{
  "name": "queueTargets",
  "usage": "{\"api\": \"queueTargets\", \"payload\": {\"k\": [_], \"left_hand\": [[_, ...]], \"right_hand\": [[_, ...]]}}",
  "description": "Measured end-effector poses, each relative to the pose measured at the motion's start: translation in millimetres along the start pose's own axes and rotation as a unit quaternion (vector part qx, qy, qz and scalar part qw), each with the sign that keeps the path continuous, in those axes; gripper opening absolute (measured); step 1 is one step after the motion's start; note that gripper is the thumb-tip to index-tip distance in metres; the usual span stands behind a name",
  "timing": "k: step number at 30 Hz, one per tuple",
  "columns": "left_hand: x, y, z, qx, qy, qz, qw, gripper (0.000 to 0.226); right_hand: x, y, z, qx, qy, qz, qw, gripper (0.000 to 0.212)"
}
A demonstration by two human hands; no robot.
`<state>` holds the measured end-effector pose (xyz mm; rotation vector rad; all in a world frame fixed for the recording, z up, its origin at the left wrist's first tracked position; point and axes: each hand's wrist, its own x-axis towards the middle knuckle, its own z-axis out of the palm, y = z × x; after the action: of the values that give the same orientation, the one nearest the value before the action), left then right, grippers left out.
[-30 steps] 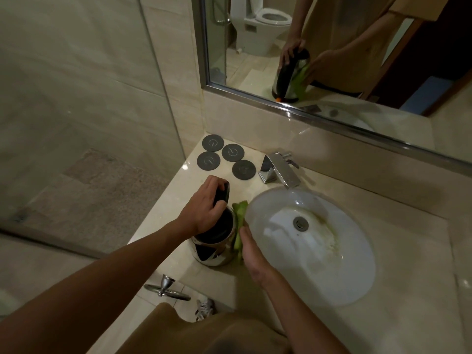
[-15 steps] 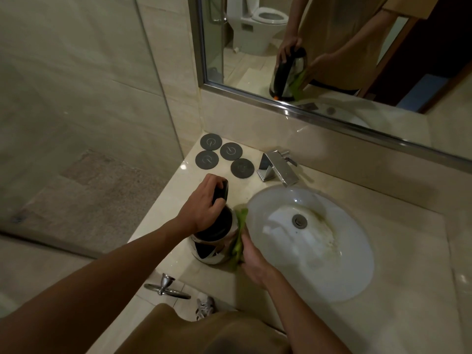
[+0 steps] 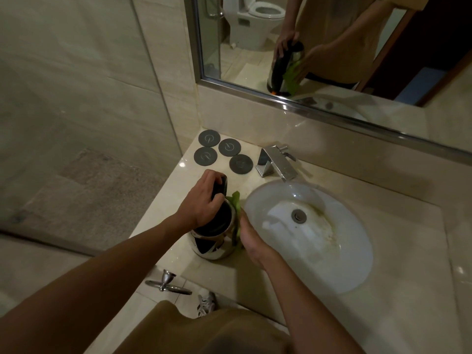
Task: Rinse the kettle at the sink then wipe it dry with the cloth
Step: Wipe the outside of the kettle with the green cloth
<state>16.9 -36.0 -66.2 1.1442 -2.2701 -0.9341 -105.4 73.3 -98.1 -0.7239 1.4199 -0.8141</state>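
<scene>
While left hand (image 3: 201, 205) grips kettle (image 3: 217, 241), cloth (image 3: 236, 208) borders sink (image 3: 357, 272).

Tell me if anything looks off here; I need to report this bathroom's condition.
The sink basin carries a yellowish-brown stain running from beside the drain toward its right side. Otherwise nothing stands out: the kettle stands upright on the counter, with no visible spill.

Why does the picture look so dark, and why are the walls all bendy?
In the head view the room light is dim, so colours look muddy; small bright glints sit on the counter and the kettle. The wide lens bends straight lines, like the mirror frame. The left hand and the right hand, pressing the green cloth, look slightly soft.
</scene>
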Motion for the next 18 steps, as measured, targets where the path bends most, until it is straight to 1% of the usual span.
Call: {"api": "queueTargets", "payload": {"k": [2,6,8,11,13,15,18], "left_hand": [[0,0,-1,-0.003,-0.002,-0.001,1.000,0.026],[-1,0,-1,-0.006,0.003,-0.001,1.000,0.033],[-1,0,-1,-0.007,0.006,-0.002,1.000,0.034],[0,1,0,-0.013,0.008,-0.004,1.000,0.032],[-1,2,0,-0.019,0.010,-0.004,1.000,0.029],[-2,3,-1,-0.019,0.010,-0.007,1.000,0.031],[-2,3,-1,-0.012,0.006,-0.017,1.000,0.033]], "right_hand": [[-5,2,3,0.010,0.005,0.008,1.000,0.061],[-12,7,13,0.032,0.042,0.006,0.999,0.057],[-13,5,17,0.020,0.043,-0.020,0.999,0.055],[-8,0,24,-0.001,0.040,-0.068,0.997,0.060],[-2,-2,26,-0.016,0.063,-0.085,0.994,0.063],[2,-1,22,-0.006,0.072,-0.078,0.994,0.059],[3,2,10,0.038,0.054,-0.032,0.997,0.055]]}}
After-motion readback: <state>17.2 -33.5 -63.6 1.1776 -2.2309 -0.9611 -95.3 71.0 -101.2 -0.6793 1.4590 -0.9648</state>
